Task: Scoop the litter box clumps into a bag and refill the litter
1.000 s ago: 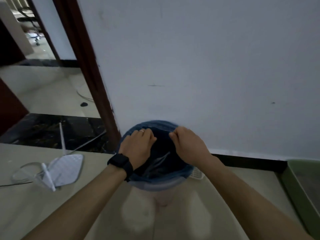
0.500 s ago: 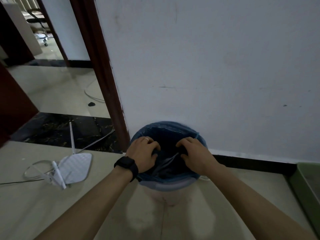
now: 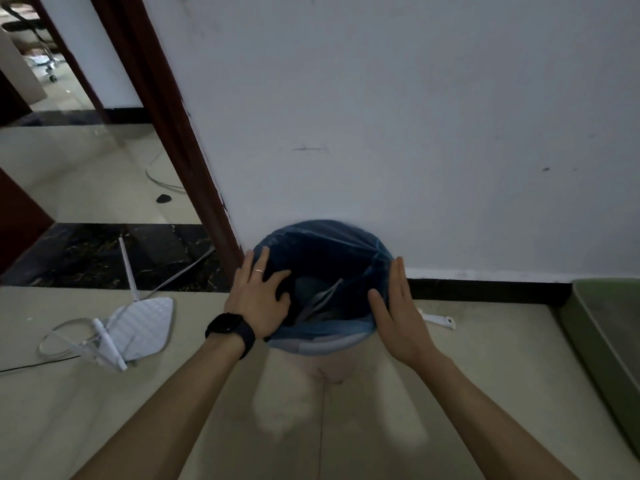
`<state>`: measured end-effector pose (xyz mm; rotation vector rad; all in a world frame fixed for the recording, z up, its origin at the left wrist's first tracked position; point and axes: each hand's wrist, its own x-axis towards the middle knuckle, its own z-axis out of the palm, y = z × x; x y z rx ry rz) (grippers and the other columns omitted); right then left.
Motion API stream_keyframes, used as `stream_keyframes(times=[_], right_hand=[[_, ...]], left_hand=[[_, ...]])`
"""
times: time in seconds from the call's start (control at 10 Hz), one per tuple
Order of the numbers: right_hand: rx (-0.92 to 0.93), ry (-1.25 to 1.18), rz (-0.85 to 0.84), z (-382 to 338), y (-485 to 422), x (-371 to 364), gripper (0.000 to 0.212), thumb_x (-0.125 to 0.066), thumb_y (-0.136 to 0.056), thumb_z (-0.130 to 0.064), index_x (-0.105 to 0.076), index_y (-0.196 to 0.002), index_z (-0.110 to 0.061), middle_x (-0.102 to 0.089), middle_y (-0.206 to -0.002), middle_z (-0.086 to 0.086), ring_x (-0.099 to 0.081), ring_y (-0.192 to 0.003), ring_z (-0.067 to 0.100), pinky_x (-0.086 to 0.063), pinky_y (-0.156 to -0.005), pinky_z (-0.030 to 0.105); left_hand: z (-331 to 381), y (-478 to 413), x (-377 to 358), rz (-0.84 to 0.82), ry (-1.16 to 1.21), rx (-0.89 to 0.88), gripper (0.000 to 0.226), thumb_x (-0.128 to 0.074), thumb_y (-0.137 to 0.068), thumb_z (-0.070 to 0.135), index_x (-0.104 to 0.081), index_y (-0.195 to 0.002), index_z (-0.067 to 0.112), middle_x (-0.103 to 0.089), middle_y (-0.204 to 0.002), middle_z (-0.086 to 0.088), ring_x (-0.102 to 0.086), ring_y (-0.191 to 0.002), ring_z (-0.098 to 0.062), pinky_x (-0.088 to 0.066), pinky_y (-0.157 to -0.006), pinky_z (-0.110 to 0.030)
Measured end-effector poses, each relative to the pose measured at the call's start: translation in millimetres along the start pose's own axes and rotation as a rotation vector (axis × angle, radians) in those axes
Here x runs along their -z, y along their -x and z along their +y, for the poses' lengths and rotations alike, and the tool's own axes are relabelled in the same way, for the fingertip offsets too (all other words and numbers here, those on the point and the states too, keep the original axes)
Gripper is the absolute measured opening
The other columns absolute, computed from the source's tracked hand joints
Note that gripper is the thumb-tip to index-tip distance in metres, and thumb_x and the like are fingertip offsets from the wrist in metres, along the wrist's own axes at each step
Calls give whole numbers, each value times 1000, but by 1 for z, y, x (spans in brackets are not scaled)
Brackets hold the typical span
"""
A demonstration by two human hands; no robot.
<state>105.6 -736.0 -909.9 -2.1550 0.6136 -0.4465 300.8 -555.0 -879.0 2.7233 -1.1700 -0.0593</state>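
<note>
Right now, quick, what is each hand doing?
Left hand: open, fingers spread on the blue bag's rim.
Right hand: open, flat against the bag's side.

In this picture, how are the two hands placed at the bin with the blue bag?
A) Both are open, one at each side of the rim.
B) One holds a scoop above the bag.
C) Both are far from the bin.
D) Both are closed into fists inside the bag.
A: the left hand rests with spread fingers on the left rim of the blue bag, and the right hand lies flat against its right side.
</note>
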Motion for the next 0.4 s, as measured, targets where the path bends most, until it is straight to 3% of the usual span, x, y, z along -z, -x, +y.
stream_keyframes(times=[0.1, 0.2, 0.3, 0.4], right_hand=[[-2, 24, -6, 3, -5, -2, 73, -28, -100, -53, 16, -154, -30, 26, -157, -20, 17, -132, -24, -3, -110, 7], [-4, 112, -119, 3, -9, 18, 80, -28, -95, -65, 16, -154, -35, 25, -157, -24, -6, -137, -7, -18, -114, 26], [1, 284, -254, 4, -9, 47, 85, -25, -86, -80, 10, -154, -43, 5, -164, -16, -18, -147, 10, -20, -120, 36], [-93, 557, -347, -1, -20, 98, 64, -36, -92, -69, -24, -151, -47, -53, -144, -7, -47, -132, 24, -31, -113, 49]], left_hand=[[0, 2, 2, -51, 48, 88, 57, -38, -99, 47, -23, -152, 34, 6, -162, 0, 12, -147, -27, 0, -120, -44], [16, -4, 7, -86, -32, 108, 59, -31, -98, 53, -17, -153, 36, -1, -163, 0, 5, -147, -33, -3, -118, -49], [51, -14, 9, -60, -10, 13, 59, -31, -98, 53, -20, -153, 33, -7, -162, -2, -3, -148, -26, -5, -118, -51], [102, -28, 10, -80, 25, -135, 59, -28, -99, 53, -18, -153, 31, -8, -163, 0, -4, -149, -21, -3, -117, -52]])
